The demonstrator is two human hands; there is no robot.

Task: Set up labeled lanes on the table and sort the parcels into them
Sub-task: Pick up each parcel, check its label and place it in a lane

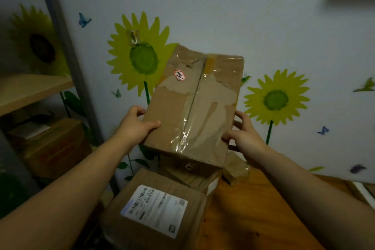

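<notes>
Head view: wooden table (263, 219) at lower right, set against a pale wall with sunflower decals (142, 57). At left, a shelf unit (30, 89) with a carton (52, 144) on its lower level.

On the table's left end, three parcels: labelled parcel (154, 209) nearest, flat parcel (188, 170) behind it, small taped parcel (236, 168) to the right.

The taped cardboard parcel (194, 103) is held in the air above them, hiding part of the wall. Left hand (134, 126) is clamped on its left edge with the thumb on top. Right hand (243, 134) grips the right edge, fingers curled.
</notes>
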